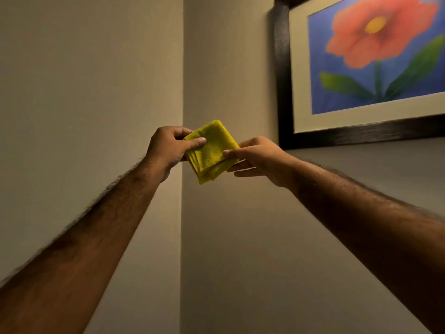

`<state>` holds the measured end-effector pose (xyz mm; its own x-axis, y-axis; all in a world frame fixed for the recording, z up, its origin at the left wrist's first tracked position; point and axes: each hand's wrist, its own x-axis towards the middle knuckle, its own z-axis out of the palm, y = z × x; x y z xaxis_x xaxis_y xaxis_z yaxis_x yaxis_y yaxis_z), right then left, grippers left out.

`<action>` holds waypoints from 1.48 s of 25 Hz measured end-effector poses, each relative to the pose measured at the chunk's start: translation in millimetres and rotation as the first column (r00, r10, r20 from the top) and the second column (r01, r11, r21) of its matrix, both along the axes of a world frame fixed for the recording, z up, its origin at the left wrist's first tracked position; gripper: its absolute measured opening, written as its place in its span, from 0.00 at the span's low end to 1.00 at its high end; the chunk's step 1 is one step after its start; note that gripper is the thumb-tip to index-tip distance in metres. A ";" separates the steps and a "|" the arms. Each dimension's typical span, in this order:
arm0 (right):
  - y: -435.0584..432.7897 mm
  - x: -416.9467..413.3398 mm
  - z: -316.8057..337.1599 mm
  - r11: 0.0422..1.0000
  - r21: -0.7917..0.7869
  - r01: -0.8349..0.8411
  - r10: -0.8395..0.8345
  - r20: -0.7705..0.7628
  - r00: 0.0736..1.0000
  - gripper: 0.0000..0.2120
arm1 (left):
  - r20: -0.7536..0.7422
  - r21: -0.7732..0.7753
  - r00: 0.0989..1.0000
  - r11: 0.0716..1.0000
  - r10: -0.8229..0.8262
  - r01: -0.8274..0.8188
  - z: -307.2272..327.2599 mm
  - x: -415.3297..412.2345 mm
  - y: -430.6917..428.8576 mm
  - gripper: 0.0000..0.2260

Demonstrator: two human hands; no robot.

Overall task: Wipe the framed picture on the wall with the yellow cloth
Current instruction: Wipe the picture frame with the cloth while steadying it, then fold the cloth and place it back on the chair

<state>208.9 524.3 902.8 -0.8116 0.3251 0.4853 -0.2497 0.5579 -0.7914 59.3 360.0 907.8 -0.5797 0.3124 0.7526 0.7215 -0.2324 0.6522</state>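
folded yellow terry cloth (212, 150) held below and left of the dark-framed flower picture (361, 68), clear of its frame. my left hand (166, 150) pinches its left edge; my right hand (260, 157) pinches its right edge, thumb on top.

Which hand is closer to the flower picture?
The right hand. It holds the cloth just below and left of the picture, by its bottom corner. The left hand grips the cloth's other side, farther left, near the wall corner.
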 end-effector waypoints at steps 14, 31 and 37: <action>-130.2 -183.0 -250.3 0.837 -0.494 -0.234 0.424 0.316 0.849 0.15 | 0.670 -0.066 0.738 0.997 0.076 -0.044 -285.8 -102.4 -214.7 0.07; -292.8 -240.5 -788.6 0.745 -0.647 0.166 0.604 0.759 0.243 0.12 | 0.866 -0.487 0.097 0.872 0.490 -0.052 -792.1 -106.9 -361.5 0.16; -306.3 -219.6 -924.5 0.738 -0.582 0.342 0.556 0.811 0.181 0.17 | 0.788 -0.613 -0.047 0.789 0.614 0.024 -942.2 -89.6 -363.1 0.14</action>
<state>-10.7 218.0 -21.7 -0.4831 -0.0262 -0.8752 0.8754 -0.0300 -0.4824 -30.3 -3.2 -34.4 -0.7169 -0.1167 -0.6873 -0.6907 0.2527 0.6775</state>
